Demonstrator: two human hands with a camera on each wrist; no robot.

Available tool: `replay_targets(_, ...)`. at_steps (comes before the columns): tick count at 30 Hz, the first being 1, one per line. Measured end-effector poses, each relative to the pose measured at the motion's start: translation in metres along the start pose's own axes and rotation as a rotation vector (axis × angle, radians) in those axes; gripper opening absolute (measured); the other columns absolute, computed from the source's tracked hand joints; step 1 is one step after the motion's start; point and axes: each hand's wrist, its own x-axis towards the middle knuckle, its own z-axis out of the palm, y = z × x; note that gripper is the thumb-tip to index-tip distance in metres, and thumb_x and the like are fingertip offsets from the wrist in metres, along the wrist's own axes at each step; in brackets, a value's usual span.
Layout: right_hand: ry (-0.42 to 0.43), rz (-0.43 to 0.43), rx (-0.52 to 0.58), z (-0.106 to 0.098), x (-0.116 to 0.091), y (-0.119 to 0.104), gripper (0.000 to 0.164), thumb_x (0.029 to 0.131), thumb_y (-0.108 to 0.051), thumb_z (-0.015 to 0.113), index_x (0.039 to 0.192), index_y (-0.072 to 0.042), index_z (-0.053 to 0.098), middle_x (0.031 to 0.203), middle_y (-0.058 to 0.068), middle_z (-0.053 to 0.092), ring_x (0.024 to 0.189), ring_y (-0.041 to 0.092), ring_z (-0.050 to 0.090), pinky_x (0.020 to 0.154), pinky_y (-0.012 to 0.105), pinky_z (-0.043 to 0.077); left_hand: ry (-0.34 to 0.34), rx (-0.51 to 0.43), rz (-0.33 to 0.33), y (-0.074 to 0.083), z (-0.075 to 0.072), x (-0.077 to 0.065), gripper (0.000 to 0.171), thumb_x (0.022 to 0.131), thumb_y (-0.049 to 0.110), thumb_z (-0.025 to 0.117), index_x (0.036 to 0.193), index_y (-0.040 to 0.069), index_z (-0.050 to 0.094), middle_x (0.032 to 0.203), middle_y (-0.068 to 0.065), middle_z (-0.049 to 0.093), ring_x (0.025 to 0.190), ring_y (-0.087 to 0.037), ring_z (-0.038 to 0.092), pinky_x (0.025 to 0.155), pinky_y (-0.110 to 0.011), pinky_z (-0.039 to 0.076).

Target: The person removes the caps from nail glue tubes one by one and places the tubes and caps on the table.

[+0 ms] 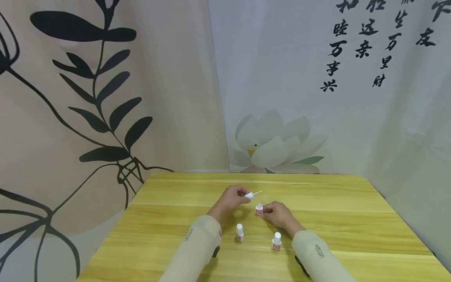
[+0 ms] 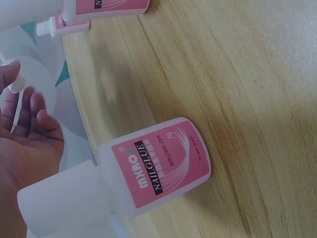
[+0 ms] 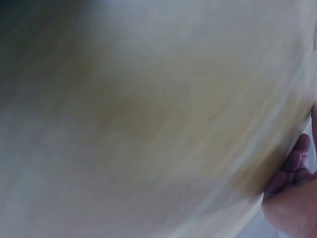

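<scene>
My left hand [image 1: 233, 199] pinches a white brush cap [image 1: 249, 195] over the far middle of the table. Its thin brush [image 1: 258, 192] points to the right; in the left wrist view the same brush [image 2: 18, 109] hangs from the cap. Just right of and below it, an uncapped nail glue bottle [image 1: 258, 212] with a pink label stands upright. The thumb and fingers of my right hand [image 1: 279, 214] hold that bottle from its right side. In the right wrist view, curled fingers [image 3: 292, 166] show at the right edge, with the bottle out of sight.
Nearer to me, two capped nail glue bottles stand upright: one at the left [image 1: 239, 234], and another bottle [image 1: 276, 243] at the right, close to the right sleeve. The wooden table [image 1: 158, 235] ends at a printed curtain [image 1: 282, 98].
</scene>
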Motion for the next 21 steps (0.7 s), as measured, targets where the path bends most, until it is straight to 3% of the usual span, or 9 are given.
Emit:
replay_targets(6, 0.000, 0.004, 0.001, 0.0000, 0.0004, 0.0003, 0.011, 0.087, -0.017, 0.077, 0.098, -0.016, 0.078, 0.087, -0.004, 0.065, 0.087, 0.016, 0.057, 0.085, 0.045, 0.048, 0.012, 0.009, -0.004, 0.0019, 0.0003, -0.0017, 0.013, 0.088, 0.013, 0.075, 0.099, 0.008, 0.070, 0.090, 0.000, 0.063, 0.085, -0.016, 0.056, 0.078, -0.032, 0.048)
replay_targets(21, -0.001, -0.009, -0.006, 0.0009, 0.0015, 0.0031, 0.011, 0.086, -0.015, 0.077, 0.097, -0.017, 0.078, 0.085, -0.004, 0.063, 0.084, 0.015, 0.056, 0.082, 0.044, 0.048, 0.001, 0.005, -0.001, -0.0007, 0.0017, -0.0014, 0.017, 0.091, 0.013, 0.072, 0.106, 0.007, 0.069, 0.094, 0.000, 0.065, 0.090, -0.016, 0.060, 0.084, -0.035, 0.052)
